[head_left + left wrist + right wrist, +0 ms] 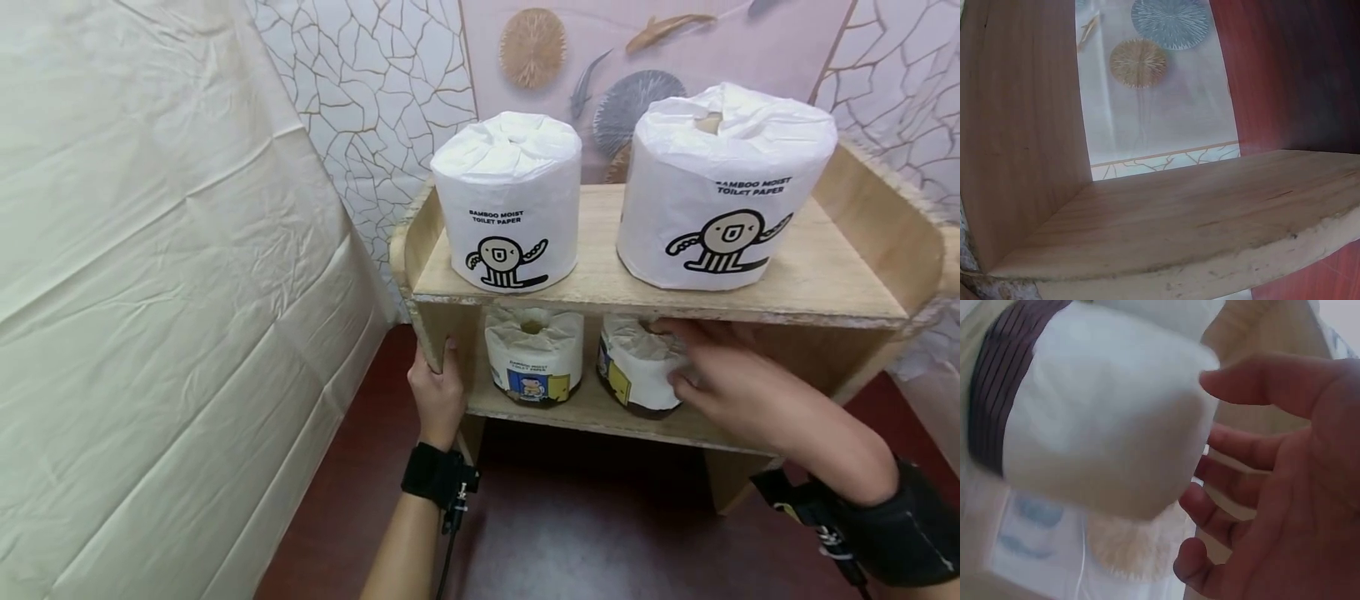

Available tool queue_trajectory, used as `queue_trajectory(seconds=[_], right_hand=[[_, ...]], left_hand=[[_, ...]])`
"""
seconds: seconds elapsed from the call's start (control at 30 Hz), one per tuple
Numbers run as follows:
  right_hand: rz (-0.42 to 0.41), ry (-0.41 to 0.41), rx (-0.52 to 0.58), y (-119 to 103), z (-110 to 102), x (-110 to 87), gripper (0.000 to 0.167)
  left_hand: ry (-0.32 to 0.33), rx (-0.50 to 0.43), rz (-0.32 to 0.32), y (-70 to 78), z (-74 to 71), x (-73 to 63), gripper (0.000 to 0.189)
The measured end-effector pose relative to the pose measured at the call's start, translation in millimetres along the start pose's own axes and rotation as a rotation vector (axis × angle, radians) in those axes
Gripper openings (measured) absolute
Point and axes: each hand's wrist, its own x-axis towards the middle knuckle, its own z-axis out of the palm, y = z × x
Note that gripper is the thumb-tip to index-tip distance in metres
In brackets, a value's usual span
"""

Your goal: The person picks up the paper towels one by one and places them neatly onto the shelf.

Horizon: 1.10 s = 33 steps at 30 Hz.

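My left hand grips the front edge of the wooden shelf's left side panel, thumb on the inner face. In the left wrist view only the bare wooden boards show. My right hand reaches under the top board to the right-hand toilet roll on the lower board. The right wrist view shows my thumb on this roll's rim and curled fingers at its top end, the index tip hidden behind it. A second wrapped toilet roll stands left of it.
Two larger white toilet rolls, one left and one right, stand on the top board. A pale cloth hangs at the left. Below lies a dark red floor; a patterned wall is behind.
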Motion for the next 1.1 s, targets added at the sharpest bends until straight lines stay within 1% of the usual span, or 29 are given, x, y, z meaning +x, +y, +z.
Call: queue_trajectory(seconds=[0.07, 0.13, 0.2, 0.3, 0.37, 0.4, 0.5, 0.6, 0.63, 0.77, 0.83, 0.93, 1.0, 1.1], right_hand=[[0.010, 0.010, 0.014, -8, 1, 3.7, 0.064], [0.047, 0.031, 0.016, -18, 3, 7.8, 0.070], [0.084, 0.093, -0.005, -27, 8, 11.4, 0.069], [0.108, 0.237, -0.095, -36, 18, 15.3, 0.059], [0.097, 0.369, -0.166, -40, 27, 18.2, 0.054], [0.086, 0.432, -0.207, -41, 31, 19.8, 0.056], [0.055, 0.593, -0.316, -44, 42, 25.6, 0.070], [0.034, 0.699, -0.397, -45, 50, 30.8, 0.083], [0.030, 0.722, -0.415, -45, 52, 32.4, 0.084], [0.014, 0.793, -0.470, -46, 56, 37.5, 0.069], [0.014, 0.807, -0.487, -46, 57, 38.9, 0.065], [0.022, 0.814, -0.508, -47, 57, 40.1, 0.063], [0.020, 0.830, -0.498, -47, 58, 41.4, 0.062], [0.017, 0.841, -0.441, -49, 60, 44.0, 0.061]], left_hand=[[0.001, 0.000, -0.005, -0.7, -1.2, 0.2, 0.033], [0.002, 0.001, -0.012, -1.5, -2.0, 0.2, 0.033], [0.001, 0.005, -0.022, -2.0, -2.4, -0.2, 0.033], [-0.008, -0.002, -0.034, -2.7, -2.8, -1.5, 0.033], [-0.015, -0.010, -0.038, -2.9, -2.9, -2.3, 0.033], [-0.017, -0.014, -0.040, -3.5, -2.8, -2.6, 0.033], [-0.018, -0.021, -0.044, -3.6, -3.0, -3.4, 0.034], [-0.018, -0.014, -0.046, -2.8, -3.6, -5.2, 0.035], [-0.018, -0.014, -0.048, -2.0, -3.7, -5.8, 0.035], [-0.021, -0.012, -0.048, -1.3, -3.1, -7.1, 0.034], [-0.018, -0.015, -0.039, -1.3, -2.0, -6.5, 0.034], [-0.015, -0.012, -0.022, -1.2, -0.9, -4.7, 0.035], [-0.014, -0.009, -0.011, -0.8, -0.8, -2.7, 0.035], [-0.013, -0.011, 0.000, -0.5, -1.8, 0.0, 0.034]])
